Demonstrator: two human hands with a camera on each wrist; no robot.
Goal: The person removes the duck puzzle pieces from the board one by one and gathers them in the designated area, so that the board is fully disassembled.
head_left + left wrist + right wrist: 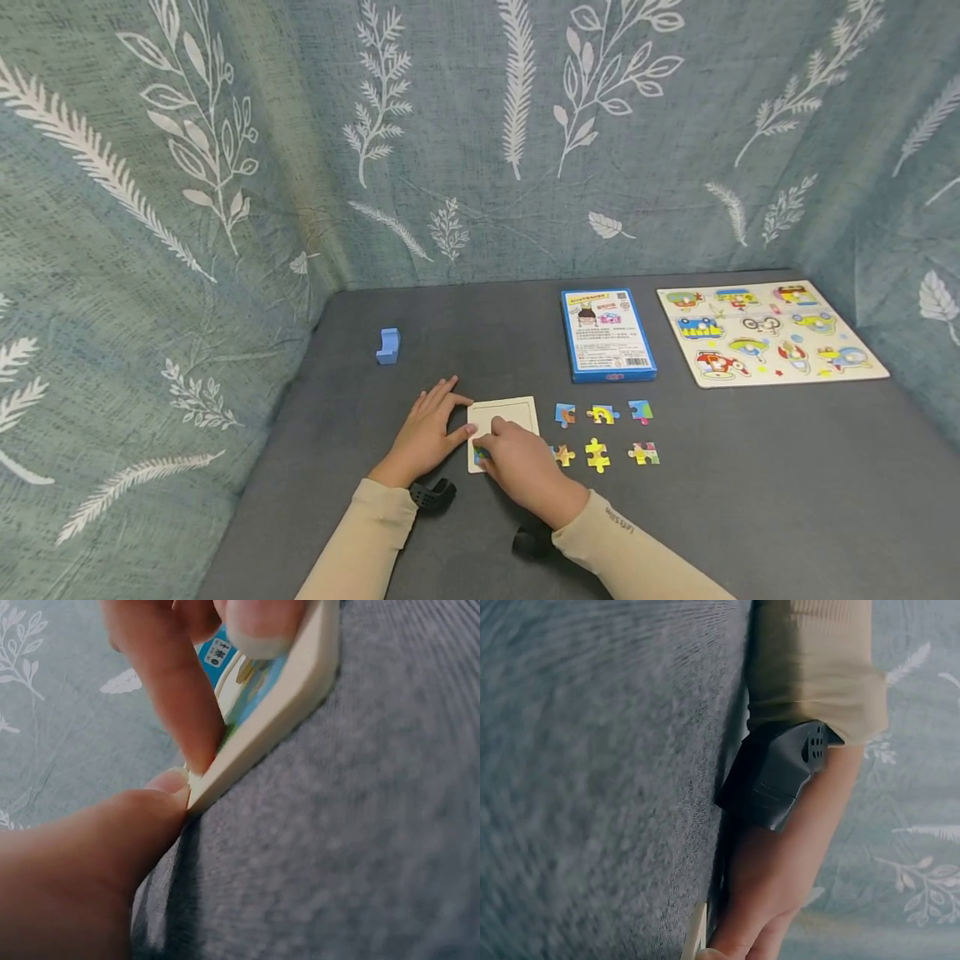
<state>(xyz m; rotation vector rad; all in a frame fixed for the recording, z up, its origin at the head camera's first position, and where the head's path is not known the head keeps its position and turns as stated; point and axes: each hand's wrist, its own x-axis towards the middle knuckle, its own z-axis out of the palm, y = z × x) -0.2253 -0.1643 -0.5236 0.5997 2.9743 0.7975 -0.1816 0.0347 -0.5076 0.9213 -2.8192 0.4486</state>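
A small pale wooden puzzle tray (517, 408) lies flat on the grey table. In its near-left corner sits a blue and green puzzle piece (480, 455), partly covered by fingers. My right hand (525, 468) reaches over the tray, its finger and thumb on that piece; the left wrist view shows the fingertip at the tray's corner. My left hand (423, 435) rests on the table with fingers spread, its thumb (112, 832) against the tray's edge. Right of the tray, several loose puzzle pieces (597, 456) lie in two rows, one partly hidden by the right hand.
Behind the loose pieces lies a blue and white puzzle box (609, 337). A wooden vehicle puzzle board (765, 333) is at the back right. A small blue block (388, 346) stands at the back left. Patterned curtains (465, 142) hang around the table.
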